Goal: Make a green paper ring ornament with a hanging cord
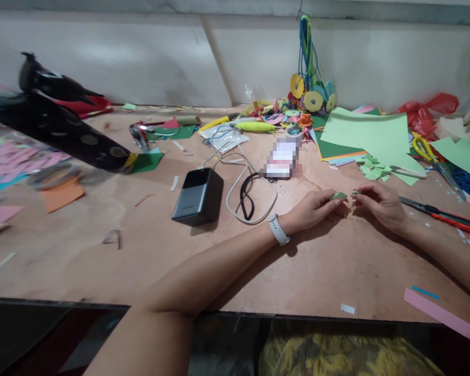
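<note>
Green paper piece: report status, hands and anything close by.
Left hand pinching small green paper piece; right hand pinching another green scrap. Both low over the table. Black-handled scissors right beside right hand.

paper piece (339, 196) light green | power bank (198, 196) dark grey | scissors (426, 149) yellow-handled

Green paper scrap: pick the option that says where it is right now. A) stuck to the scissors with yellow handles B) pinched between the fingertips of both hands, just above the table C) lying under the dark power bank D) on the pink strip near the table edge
B: the green paper scrap sits between the fingertips of the left hand and the right hand, just above the table.
</note>
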`<action>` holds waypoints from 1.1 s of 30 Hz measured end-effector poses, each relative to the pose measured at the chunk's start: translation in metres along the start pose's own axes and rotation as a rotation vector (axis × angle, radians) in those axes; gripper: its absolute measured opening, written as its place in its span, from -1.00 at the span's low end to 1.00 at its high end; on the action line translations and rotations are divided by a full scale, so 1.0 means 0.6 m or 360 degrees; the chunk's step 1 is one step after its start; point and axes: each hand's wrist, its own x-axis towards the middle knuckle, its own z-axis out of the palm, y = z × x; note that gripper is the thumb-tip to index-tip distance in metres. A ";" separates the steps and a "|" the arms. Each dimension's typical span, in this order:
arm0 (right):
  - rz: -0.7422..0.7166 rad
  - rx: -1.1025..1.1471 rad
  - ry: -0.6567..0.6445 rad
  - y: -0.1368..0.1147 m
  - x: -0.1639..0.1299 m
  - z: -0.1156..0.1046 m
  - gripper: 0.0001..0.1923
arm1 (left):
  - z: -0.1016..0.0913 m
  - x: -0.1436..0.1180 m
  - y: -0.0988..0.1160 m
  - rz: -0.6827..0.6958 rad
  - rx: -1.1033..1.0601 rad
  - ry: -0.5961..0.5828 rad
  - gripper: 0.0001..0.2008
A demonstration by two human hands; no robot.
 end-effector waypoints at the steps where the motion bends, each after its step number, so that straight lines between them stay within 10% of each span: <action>1: -0.0058 -0.0014 -0.0001 0.000 0.001 -0.001 -0.73 | 0.000 0.000 0.000 0.0000 0.0002 -0.0019 -0.61; 15: -0.0810 -0.0418 -0.0049 -0.001 0.004 -0.014 -0.63 | -0.006 0.001 -0.016 0.0254 0.0240 -0.0076 -0.72; 33: -0.0839 -0.0509 -0.0064 -0.004 0.004 -0.012 -0.69 | -0.007 0.003 -0.018 0.0381 0.0319 -0.0096 -0.75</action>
